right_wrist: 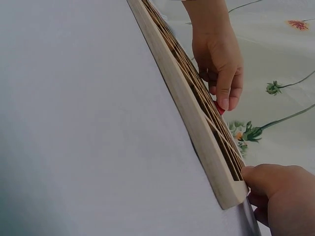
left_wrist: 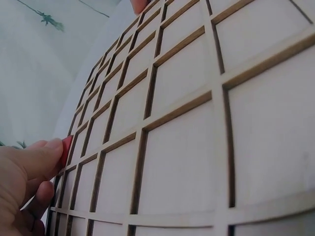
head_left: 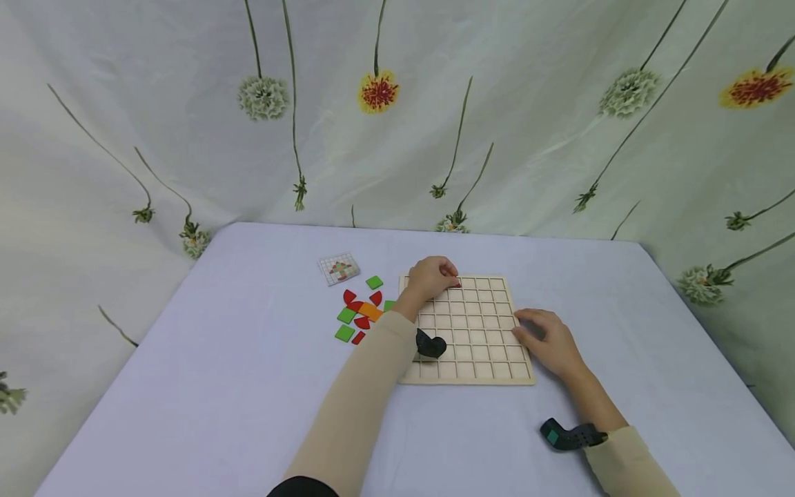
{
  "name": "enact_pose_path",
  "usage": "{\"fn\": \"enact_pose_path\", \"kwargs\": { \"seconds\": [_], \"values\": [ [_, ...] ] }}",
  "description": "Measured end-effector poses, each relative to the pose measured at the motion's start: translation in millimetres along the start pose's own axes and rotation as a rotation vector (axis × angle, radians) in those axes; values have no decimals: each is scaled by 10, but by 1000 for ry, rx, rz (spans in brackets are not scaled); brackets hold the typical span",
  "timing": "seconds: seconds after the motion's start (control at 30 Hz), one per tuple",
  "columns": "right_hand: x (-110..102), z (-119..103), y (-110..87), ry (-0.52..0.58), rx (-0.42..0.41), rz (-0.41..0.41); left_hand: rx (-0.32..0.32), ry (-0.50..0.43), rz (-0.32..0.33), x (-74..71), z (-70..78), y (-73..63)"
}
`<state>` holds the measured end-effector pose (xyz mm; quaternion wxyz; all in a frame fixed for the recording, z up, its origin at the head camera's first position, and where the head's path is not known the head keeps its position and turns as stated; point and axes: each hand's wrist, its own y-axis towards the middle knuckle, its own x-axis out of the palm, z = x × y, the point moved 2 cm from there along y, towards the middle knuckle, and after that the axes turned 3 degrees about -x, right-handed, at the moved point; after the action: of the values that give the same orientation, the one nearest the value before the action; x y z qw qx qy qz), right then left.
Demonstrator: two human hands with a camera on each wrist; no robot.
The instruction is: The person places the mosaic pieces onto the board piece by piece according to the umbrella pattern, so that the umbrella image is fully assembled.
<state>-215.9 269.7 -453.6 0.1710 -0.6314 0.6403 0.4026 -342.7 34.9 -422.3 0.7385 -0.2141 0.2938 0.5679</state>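
Observation:
A square wooden grid board [head_left: 475, 322] lies on the table with rows of shallow square cells. My left hand [head_left: 430, 278] reaches over its far left part and pinches a small red piece [left_wrist: 66, 150] between thumb and fingers. That piece is at the far rows of the grid; its full shape is hidden by the fingers. At the board's right edge, my right hand [head_left: 549, 338] rests with thumb and forefinger touching the wooden rim [right_wrist: 194, 118]. In the right wrist view the thumb [right_wrist: 268, 177] lies against the rim near a corner.
Left of the board lie loose flat pieces: several green squares [head_left: 344, 333], red quarter-round pieces [head_left: 362, 322] and orange pieces [head_left: 370, 310]. Behind them is a card [head_left: 339, 268] with a coloured pattern on a grid. A flowered cloth [head_left: 528, 138] hangs behind the white-covered table [head_left: 205, 386].

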Motion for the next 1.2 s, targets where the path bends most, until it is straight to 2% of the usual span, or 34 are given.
{"fn": "enact_pose_path", "kwargs": {
  "seconds": [0.53, 0.73, 0.97, 1.2],
  "values": [
    [12, 17, 12, 7, 6, 1, 14, 76, 10, 61, -12, 12],
    [11, 23, 9, 1, 3, 0, 13, 47, -7, 60, -29, 15],
    [14, 17, 6, 6, -13, 11, 8, -77, -40, -66, -72, -9],
    [8, 22, 4, 1, -11, 9, 1, -102, -45, -270, -152, -74]
  ]
}}
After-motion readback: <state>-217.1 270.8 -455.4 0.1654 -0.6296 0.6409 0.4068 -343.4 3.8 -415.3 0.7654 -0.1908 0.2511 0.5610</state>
